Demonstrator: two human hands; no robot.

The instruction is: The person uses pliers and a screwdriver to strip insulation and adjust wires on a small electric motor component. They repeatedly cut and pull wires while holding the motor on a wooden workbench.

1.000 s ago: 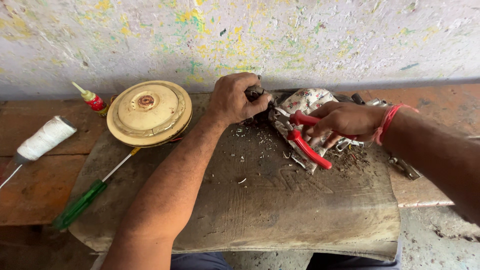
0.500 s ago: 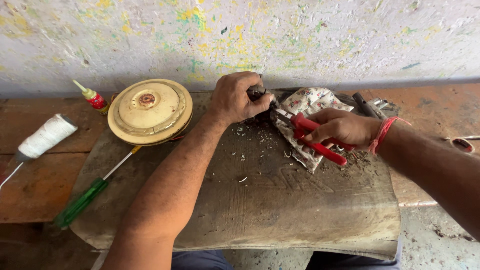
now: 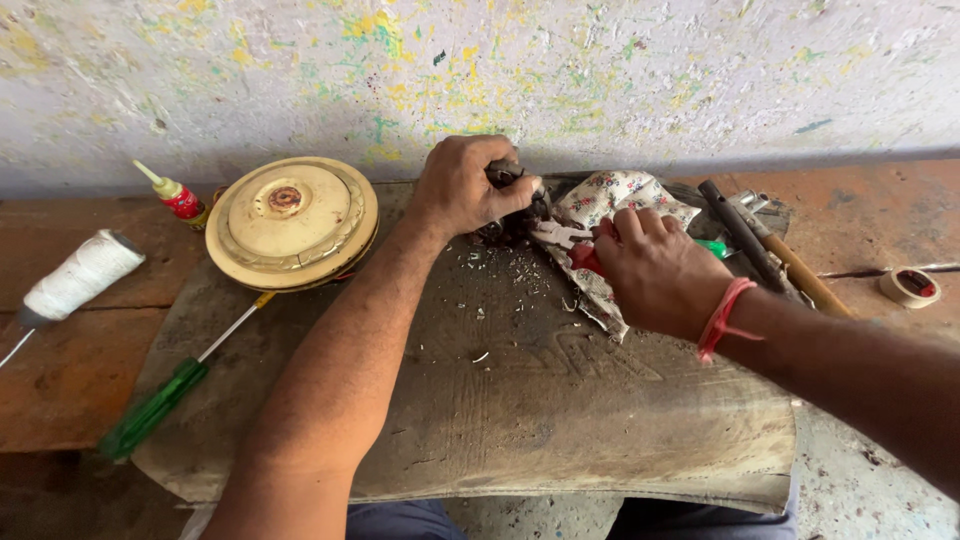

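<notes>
My left hand (image 3: 462,185) is closed over a small dark metal part (image 3: 510,200) at the far middle of a grey rubber mat (image 3: 520,400). My right hand (image 3: 655,270) grips red-handled pliers (image 3: 565,240), whose metal jaws point left at the dark part. A red thread band circles my right wrist. Under the pliers lies a flower-patterned cloth (image 3: 620,200). Small metal chips are scattered on the mat just below the part.
A cream round metal cover (image 3: 292,220) sits left of my left hand, with a green-handled screwdriver (image 3: 160,400) below it. A small glue bottle (image 3: 172,192) and a white thread spool (image 3: 80,278) lie farther left. A hammer (image 3: 770,250) and a tape roll (image 3: 908,285) lie right.
My right hand has swung the pliers so the red handles are now hidden under the hand, with the jaws closer to the dark part. The left hand has stayed put.
</notes>
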